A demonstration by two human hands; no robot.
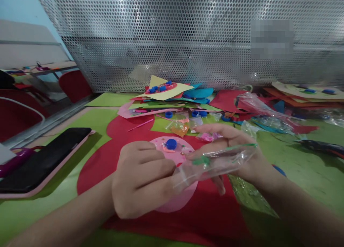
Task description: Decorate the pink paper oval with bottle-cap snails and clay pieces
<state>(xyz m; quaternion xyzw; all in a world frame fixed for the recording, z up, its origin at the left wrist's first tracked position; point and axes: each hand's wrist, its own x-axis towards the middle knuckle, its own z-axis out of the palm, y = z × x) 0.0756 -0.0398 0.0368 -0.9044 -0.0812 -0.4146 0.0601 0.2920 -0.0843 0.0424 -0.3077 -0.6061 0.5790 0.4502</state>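
My left hand (pixel 141 177) is curled closed, its fingertips pinching one end of a small clear plastic bag (pixel 215 163) with green bits inside. My right hand (pixel 231 150) holds the bag's other end, fingers wrapped under it. Both hands hover over a pink paper circle (pixel 178 200) that carries a blue cap (pixel 171 144) and small coloured pieces. The circle lies on a big red paper shape (pixel 209 211) spread over the green table (pixel 309 168).
A black phone in a pink case (pixel 44 161) lies at the left. Stacked coloured paper cut-outs (pixel 172 93), blue caps and small bags of beads (pixel 180 127) crowd the back. Crumpled plastic bags (pixel 258 107) sit at the right. A perforated metal screen (pixel 188 35) stands behind.
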